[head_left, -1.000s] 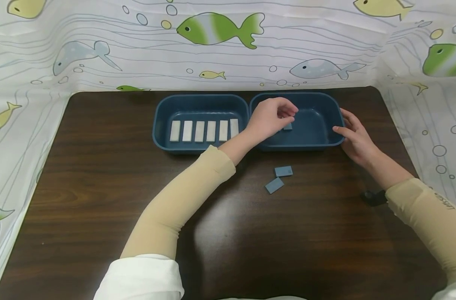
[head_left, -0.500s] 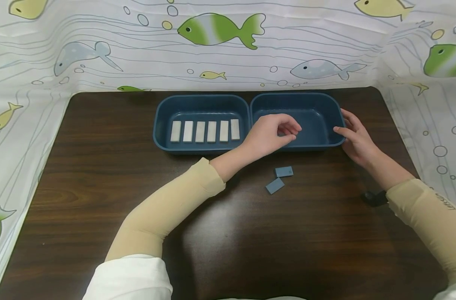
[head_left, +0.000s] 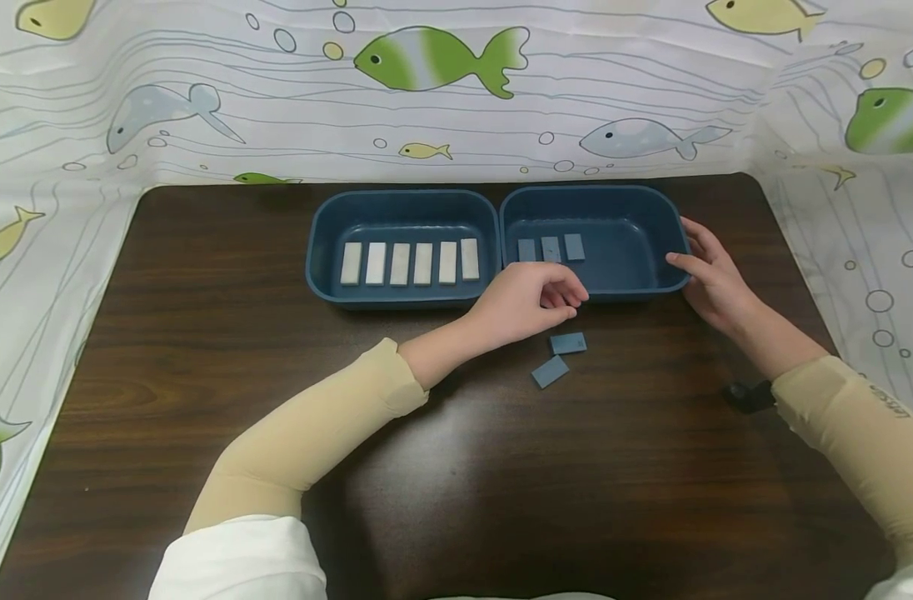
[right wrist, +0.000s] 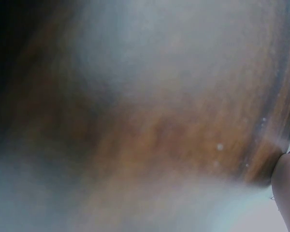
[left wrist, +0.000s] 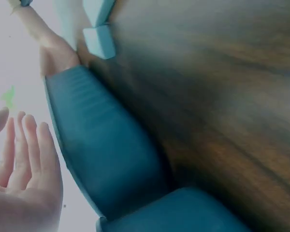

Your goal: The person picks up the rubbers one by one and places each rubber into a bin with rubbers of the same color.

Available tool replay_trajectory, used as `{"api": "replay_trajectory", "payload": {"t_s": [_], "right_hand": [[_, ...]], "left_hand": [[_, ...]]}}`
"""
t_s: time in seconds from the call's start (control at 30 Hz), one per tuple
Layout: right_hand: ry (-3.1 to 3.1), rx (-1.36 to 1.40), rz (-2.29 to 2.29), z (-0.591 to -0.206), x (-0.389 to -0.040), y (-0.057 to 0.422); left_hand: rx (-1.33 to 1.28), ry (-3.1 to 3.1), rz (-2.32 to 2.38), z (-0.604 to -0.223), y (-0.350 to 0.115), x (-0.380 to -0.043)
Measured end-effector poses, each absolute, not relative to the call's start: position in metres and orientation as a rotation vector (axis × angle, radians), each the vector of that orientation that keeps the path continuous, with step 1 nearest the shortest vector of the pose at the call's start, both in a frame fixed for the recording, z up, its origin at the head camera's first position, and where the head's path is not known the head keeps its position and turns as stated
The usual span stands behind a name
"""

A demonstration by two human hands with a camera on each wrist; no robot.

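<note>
My left hand (head_left: 522, 304) hovers over the front edge of the right-hand blue bin (head_left: 621, 258), its fingers loosely bent with nothing between them. In the left wrist view that hand (left wrist: 29, 186) appears beside the bin's wall (left wrist: 106, 145), apart from it. My right hand (head_left: 715, 279) holds the bin's right end, thumb on the rim and fingers around the outside. Inside lie three small blue-grey blocks (head_left: 551, 249) in a row at the left, partly behind my left hand. Two more blue-grey blocks (head_left: 550, 372) lie on the table just in front of the bin.
A matching blue bin (head_left: 404, 218) adjoins on the left, with a row of several white blocks (head_left: 400, 264) in it. Both stand at the back of the dark wooden table (head_left: 202, 350). A fish-print curtain (head_left: 291, 108) surrounds the back and sides. A small black object (head_left: 749, 397) is near my right forearm.
My left hand has drawn back from inside the right-hand bin toward its front edge, uncovering the three blue-grey blocks. My right hand has stayed on the bin's end.
</note>
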State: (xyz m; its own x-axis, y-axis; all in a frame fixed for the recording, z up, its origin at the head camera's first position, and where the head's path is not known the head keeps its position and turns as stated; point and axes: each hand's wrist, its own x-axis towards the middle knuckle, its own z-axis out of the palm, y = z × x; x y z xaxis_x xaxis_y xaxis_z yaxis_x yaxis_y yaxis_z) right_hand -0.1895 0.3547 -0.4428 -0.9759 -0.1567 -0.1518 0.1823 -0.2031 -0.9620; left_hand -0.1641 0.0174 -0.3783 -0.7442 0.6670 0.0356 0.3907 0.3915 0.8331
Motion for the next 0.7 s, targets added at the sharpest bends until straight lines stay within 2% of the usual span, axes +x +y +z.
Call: {"api": "replay_trajectory", "payload": {"t_s": [0.3,0.7], "right_hand": [[1.841,0.035,-2.271,-0.443,-0.19,0.355],[1.811,0.027,-2.302,-0.443,-0.191,0.354]], "left_hand": [[0.918,2.305,1.196,-0.389,0.011,-0.158],[1.054,2.27,0.975,-0.406,0.012,-0.156]]}}
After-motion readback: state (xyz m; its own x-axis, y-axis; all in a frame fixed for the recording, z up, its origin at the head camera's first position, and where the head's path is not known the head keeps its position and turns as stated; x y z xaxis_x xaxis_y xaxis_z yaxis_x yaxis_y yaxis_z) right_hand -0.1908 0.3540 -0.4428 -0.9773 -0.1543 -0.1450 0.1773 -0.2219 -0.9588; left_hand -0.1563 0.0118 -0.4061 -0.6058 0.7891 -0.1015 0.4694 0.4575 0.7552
